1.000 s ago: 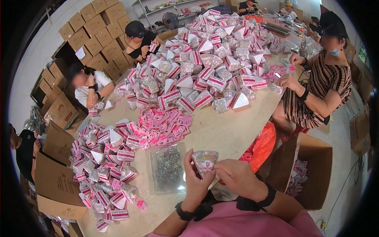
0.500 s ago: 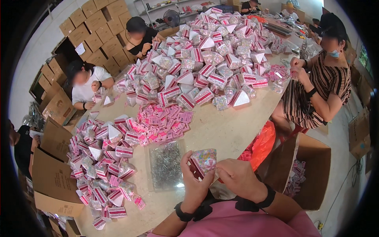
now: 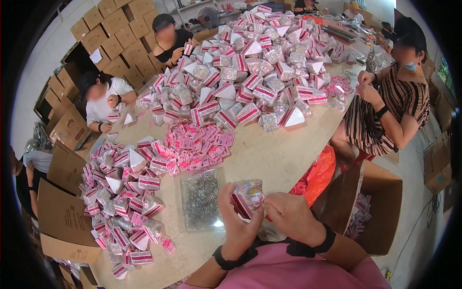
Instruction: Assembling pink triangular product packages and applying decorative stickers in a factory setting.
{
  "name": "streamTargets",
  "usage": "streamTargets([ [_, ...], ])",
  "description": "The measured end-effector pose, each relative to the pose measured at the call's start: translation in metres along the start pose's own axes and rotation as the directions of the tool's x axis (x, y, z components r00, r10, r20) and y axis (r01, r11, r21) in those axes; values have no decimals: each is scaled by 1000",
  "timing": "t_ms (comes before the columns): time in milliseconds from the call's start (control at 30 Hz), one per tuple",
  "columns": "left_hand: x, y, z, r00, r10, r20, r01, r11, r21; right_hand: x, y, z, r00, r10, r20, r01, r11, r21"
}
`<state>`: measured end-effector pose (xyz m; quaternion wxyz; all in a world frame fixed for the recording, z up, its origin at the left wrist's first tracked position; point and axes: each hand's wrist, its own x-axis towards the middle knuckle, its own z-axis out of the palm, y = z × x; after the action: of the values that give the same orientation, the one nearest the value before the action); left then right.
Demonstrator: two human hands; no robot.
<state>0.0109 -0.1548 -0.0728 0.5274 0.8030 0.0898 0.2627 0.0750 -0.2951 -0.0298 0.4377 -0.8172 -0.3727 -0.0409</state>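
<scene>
My left hand [image 3: 236, 216] is closed around a wedge-shaped packet [image 3: 249, 191], like a slice of cake, with speckled pastel filling and a dark red and white striped side. Against the packet's right corner, the fingers of my right hand [image 3: 292, 216] are pinched together; whatever lies between them is hidden. A shallow clear tray [image 3: 179, 204] of small silvery metal pieces is on the table just left of my hands. Behind it spreads a heap of small pink cards [image 3: 197, 144].
Similar packets form a pile [image 3: 127, 202] at the left and a larger pile [image 3: 255, 72] across the table [image 3: 288, 149]. An orange-red plastic bag [image 3: 321, 176] and an open carton [image 3: 385, 207] stand at the right. Several people work around the table; cartons [image 3: 115, 38] are stacked behind.
My hands keep almost the same hold, with the packet tilted slightly. Across the table, the person in black now holds up a packet. The person in white has shifted their hands.
</scene>
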Motion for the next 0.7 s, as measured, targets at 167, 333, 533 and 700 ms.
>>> streamTargets([
  [167,3,5,1,954,296,-37,-272,913,305,-1,1,5,997,-48,-54,44,996,-76],
  [333,2,8,1,939,343,10,-324,875,359,-3,2,7,999,-26,-27,20,982,-190],
  [533,1,7,3,946,323,18,-310,888,340,-7,16,16,999,39,-35,-41,998,-55],
  [700,0,4,-1,977,212,25,-210,936,281,3,11,13,920,365,145,-392,827,403],
])
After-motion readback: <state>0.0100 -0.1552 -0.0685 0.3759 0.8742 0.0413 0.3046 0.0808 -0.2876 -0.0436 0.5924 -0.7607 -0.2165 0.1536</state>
